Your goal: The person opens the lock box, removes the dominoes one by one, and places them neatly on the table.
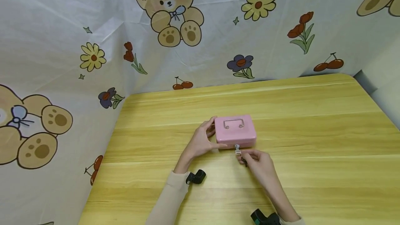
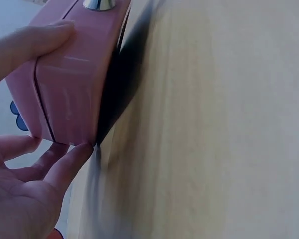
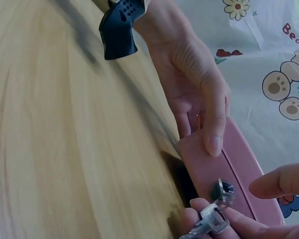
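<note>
A pink metal cash box (image 1: 234, 131) with a wire handle (image 1: 233, 123) on its lid stands on the table. My left hand (image 1: 201, 140) grips its left end, the thumb pressed on the front and the fingers at the side. In the left wrist view, that thumb (image 2: 50, 37) lies across the box's front near the round silver lock (image 2: 99, 4). Silver keys (image 3: 209, 223) hang at the lock (image 3: 223, 191) in the right wrist view. My right hand (image 1: 257, 164) holds them in its curled fingers, one digit raised apart from them, close to the box front.
The light wood table (image 1: 297, 121) extends around the box to both sides. Behind and left of it hangs a white cloth (image 1: 212, 61) printed with bears and flowers. Black wrist cameras (image 1: 196, 176) are strapped at both wrists, low over the tabletop.
</note>
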A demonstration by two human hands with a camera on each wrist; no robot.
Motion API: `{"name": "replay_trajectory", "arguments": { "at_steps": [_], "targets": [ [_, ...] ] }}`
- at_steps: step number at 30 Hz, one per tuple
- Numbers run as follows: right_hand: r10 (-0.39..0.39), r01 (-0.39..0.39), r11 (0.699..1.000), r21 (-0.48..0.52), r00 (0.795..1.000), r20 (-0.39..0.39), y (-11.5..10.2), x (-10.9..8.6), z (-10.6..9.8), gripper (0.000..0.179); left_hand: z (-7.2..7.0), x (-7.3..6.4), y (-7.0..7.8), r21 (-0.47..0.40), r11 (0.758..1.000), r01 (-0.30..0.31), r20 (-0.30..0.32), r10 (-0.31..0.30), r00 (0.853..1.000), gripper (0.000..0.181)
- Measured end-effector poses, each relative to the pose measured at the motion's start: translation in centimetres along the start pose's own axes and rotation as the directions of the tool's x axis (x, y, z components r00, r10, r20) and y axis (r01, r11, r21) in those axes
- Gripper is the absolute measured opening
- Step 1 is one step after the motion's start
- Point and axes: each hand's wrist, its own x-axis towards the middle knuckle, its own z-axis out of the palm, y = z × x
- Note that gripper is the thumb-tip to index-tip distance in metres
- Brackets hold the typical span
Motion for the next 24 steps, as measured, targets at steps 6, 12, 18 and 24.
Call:
{"name": "replay_trajectory", "arguments": {
  "at_steps": [6,12,18,24],
  "targets": [
    [-0.048,0.047,0.991,-0.128,0.999,-0.004,0.6,-0.2,-0.5,0.028,0.5,-0.4,-0.1,0.048,0.999,-0.001,-0.005,0.001,1.0,0.115],
    [-0.086,0.086,0.988,-0.129,0.996,0.005,0.9,-0.1,-1.9,0.028,0.5,-0.5,-0.1,0.063,0.998,0.005,-0.011,-0.004,1.0,0.116],
    [-0.166,0.163,0.981,-0.104,0.986,-0.023,1.4,0.3,-4.4,0.038,0.4,-0.5,-0.2,0.04,0.999,-0.002,-0.003,0.002,1.0,0.116],
    [-0.47,0.469,0.882,-0.046,0.883,0.004,2.4,2.8,-6.2,0.063,0.5,-0.6,-0.4,0.009,1.0,-0.014,0.003,0.014,1.0,0.115]
  ]
}}
